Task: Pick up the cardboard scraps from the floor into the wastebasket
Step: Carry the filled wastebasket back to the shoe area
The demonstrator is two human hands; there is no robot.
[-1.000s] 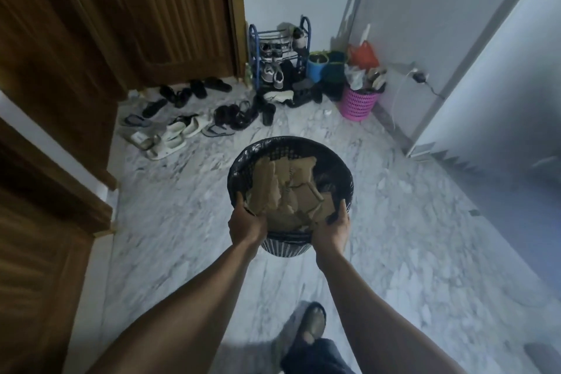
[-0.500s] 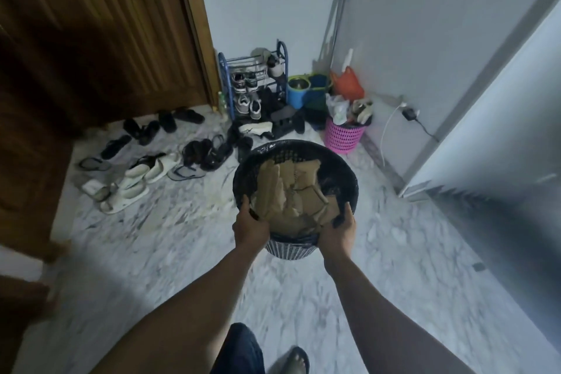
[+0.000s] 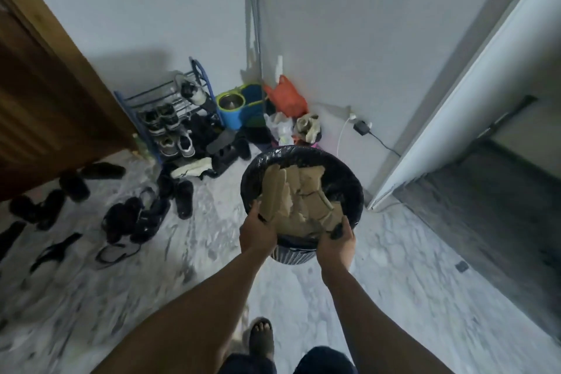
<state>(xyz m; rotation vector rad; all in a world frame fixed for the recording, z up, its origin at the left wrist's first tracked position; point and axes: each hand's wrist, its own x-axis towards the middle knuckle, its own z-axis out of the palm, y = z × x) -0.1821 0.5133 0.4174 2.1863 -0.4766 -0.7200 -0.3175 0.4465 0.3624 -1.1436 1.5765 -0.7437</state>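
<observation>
Because the load sits high, my left hand (image 3: 257, 234) and right hand (image 3: 337, 240) each clamp the near rim of the wastebasket (image 3: 346, 182), carried level above the floor (image 3: 409, 267) so the cardboard scraps (image 3: 297, 203) stay inside.

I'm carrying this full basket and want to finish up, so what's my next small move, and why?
Probably lower the wastebasket to the floor near the corner. Both your left hand and right hand grip its rim, the cardboard scraps are already inside, and no scraps show on the floor.
</observation>
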